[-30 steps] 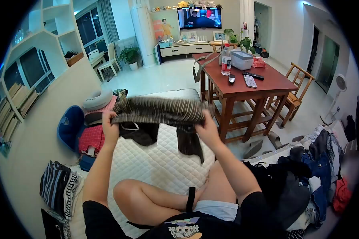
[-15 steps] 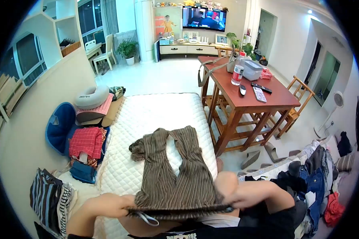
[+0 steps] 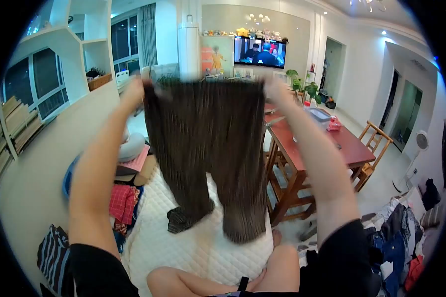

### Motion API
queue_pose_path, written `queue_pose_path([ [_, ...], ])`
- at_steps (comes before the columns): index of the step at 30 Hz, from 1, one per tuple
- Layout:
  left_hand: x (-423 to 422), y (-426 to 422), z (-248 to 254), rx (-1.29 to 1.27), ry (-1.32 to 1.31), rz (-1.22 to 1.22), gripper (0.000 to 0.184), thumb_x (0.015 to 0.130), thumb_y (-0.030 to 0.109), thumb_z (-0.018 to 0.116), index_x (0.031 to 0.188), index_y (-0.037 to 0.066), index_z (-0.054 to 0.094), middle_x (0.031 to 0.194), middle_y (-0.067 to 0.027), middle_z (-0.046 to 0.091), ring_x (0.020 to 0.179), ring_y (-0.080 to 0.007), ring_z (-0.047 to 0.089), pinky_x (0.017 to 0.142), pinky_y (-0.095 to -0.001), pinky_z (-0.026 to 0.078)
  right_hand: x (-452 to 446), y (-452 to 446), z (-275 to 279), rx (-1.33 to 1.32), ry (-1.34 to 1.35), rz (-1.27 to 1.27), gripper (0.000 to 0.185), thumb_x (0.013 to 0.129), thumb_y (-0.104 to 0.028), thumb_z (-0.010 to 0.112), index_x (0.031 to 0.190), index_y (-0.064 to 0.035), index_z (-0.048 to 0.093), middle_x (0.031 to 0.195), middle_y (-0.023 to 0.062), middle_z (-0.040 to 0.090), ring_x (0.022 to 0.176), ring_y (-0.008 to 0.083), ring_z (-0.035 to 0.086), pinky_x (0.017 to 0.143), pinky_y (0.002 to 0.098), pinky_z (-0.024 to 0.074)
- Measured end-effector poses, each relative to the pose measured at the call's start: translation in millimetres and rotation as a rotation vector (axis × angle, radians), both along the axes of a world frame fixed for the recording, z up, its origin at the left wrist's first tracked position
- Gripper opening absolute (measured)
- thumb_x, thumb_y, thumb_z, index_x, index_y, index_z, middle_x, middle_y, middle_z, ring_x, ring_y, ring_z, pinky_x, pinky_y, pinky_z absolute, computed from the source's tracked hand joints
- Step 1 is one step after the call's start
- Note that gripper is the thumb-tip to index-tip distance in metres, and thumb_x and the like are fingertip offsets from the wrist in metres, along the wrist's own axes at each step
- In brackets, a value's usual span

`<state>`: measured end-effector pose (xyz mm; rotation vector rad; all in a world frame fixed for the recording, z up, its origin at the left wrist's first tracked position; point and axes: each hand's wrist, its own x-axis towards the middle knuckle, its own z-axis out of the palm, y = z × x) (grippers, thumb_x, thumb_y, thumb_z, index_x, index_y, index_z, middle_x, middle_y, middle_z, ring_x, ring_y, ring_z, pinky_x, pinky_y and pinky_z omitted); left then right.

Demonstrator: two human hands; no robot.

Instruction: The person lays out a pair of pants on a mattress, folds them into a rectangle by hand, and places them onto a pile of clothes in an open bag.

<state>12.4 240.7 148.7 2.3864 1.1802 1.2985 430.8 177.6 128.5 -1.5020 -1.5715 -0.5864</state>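
Observation:
Dark brown striped trousers (image 3: 208, 133) hang in the air in front of me, stretched wide by the waistband. At the upper left corner my left hand (image 3: 133, 92) is closed on the waistband. My right hand (image 3: 276, 91) grips the opposite corner, slightly blurred. Both arms reach up and forward. The trouser legs dangle down to the white quilted mattress (image 3: 183, 257); the cuff on the left is bunched, and the right leg ends in a blurred hem.
A red-brown table (image 3: 307, 143) with a plastic box (image 3: 318, 116) stands to the right. Folded clothes (image 3: 123, 203) lie left of the mattress, near a striped garment (image 3: 54, 257). Piled clothes (image 3: 394, 237) fill the lower right. A wooden chair (image 3: 374, 143) is behind the table.
Both hands have risen from my lap to about head height, lifting the trousers off the mattress. The trousers now hang upright instead of lying spread out. The view has tilted up slightly.

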Motion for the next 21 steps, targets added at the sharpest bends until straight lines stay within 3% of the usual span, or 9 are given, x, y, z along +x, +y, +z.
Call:
queue_pose_path([
  [1,6,23,62,0.532,-0.364,0.060,0.029,0.085,0.007,0.041,0.105,0.001,0.062,0.094,-0.0172,0.066,0.083,-0.0282,0.063,0.076,-0.0380,0.048,-2,-13,71,0.233,-0.033,0.096,0.026,0.084,-0.017,0.046,0.096,-0.0049,0.065,0.086,0.0256,0.064,0.080,0.0385,0.064,0.074,0.0473,0.0506],
  [3,20,-58,144,0.529,-0.383,0.079,0.033,0.086,0.003,0.038,0.112,0.005,0.059,0.104,-0.0155,0.064,0.101,-0.0293,0.059,0.088,-0.0344,0.044,-17,-60,163,0.423,-0.015,0.177,0.034,0.079,-0.010,0.044,0.106,-0.0095,0.065,0.094,0.0193,0.066,0.083,0.0333,0.065,0.076,0.0432,0.0507],
  [4,13,-48,168,0.707,-0.396,0.027,0.031,0.082,-0.001,0.043,0.108,0.004,0.059,0.099,-0.0139,0.064,0.094,-0.0265,0.059,0.083,-0.0324,0.045,22,-40,208,0.502,-0.059,0.075,0.037,0.080,-0.004,0.045,0.110,-0.0104,0.065,0.094,0.0154,0.068,0.088,0.0210,0.065,0.080,0.0312,0.0481],
  [5,6,-33,186,0.882,-0.406,-0.025,0.029,0.077,-0.005,0.047,0.103,0.003,0.059,0.094,-0.0123,0.064,0.087,-0.0237,0.060,0.078,-0.0305,0.046,-33,-95,203,0.546,0.029,0.419,0.031,0.075,0.005,0.041,0.093,0.0031,0.065,0.084,0.0160,0.068,0.085,0.0225,0.064,0.081,0.0309,0.0478],
  [7,0,-41,168,0.835,-0.313,-0.128,0.030,0.077,-0.005,0.049,0.104,0.004,0.059,0.095,-0.0114,0.064,0.087,-0.0209,0.060,0.079,-0.0298,0.046,-20,-98,205,0.433,0.014,0.804,0.036,0.073,0.007,0.041,0.100,0.0060,0.063,0.089,0.0138,0.067,0.088,0.0208,0.063,0.084,0.0297,0.0480],
  [9,2,-62,124,0.881,-0.189,0.003,0.025,0.081,0.002,0.055,0.106,0.003,0.058,0.097,-0.0107,0.065,0.088,-0.0193,0.061,0.080,-0.0309,0.049,-15,-99,173,0.333,-0.096,0.662,0.026,0.078,0.003,0.049,0.099,0.0064,0.064,0.087,0.0114,0.066,0.084,0.0182,0.062,0.079,0.0285,0.0484],
  [11,-20,-46,74,0.882,0.028,0.046,0.036,0.086,-0.002,0.044,0.120,0.004,0.053,0.118,-0.0110,0.058,0.110,-0.0240,0.055,0.097,-0.0334,0.040,6,-74,123,0.205,-0.144,0.583,0.038,0.078,0.003,0.044,0.107,-0.0077,0.066,0.101,0.0106,0.067,0.095,0.0160,0.062,0.085,0.0278,0.0457],
  [16,-18,-62,-115,0.376,-0.034,0.069,0.046,0.072,-0.012,0.039,0.110,0.007,0.057,0.128,-0.0168,0.050,0.128,-0.0314,0.040,0.108,-0.0390,0.030,-31,-95,-41,-0.084,0.066,0.518,0.042,0.070,0.009,0.044,0.104,-0.0058,0.064,0.108,0.0086,0.065,0.101,0.0199,0.061,0.089,0.0292,0.0447],
  [21,-3,-144,-270,0.081,0.139,0.305,0.048,0.069,-0.005,0.050,0.114,0.012,0.055,0.140,-0.0154,0.039,0.110,-0.0385,0.053,0.084,-0.0442,0.046,-35,-112,-218,-0.382,0.279,0.468,0.045,0.068,0.008,0.048,0.106,-0.0109,0.064,0.118,0.0113,0.060,0.112,0.0277,0.056,0.091,0.0339,0.0458],
])
